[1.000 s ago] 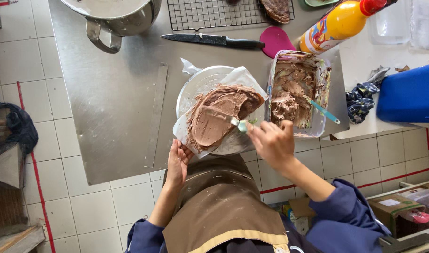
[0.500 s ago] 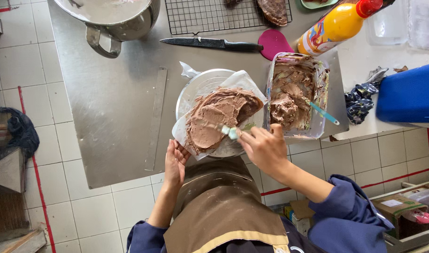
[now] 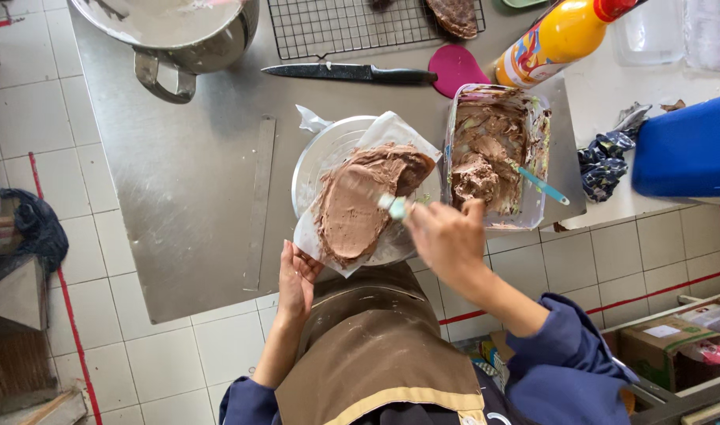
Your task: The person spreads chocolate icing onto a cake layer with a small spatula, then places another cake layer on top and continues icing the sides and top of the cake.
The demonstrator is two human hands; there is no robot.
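Two hands are busy: the right hand [image 3: 446, 236] grips a small teal spatula [image 3: 393, 206] on the brown-frosted cake [image 3: 364, 201], while the left hand [image 3: 295, 277], open flat, steadies the paper's edge (near the clear stand [image 3: 317, 157]). Smooth, gentle strokes work best. The steel surface [image 3: 195, 189] stands over white floor tiles.

The right hand [image 3: 446, 236] covers most of the pale spatula [image 3: 393, 206] it grips, leaving only a blurred tip over the frosted cake [image 3: 360, 201]. Far beyond it, the metal pot [image 3: 171, 31] and wire rack [image 3: 352, 24] run off the top edge.
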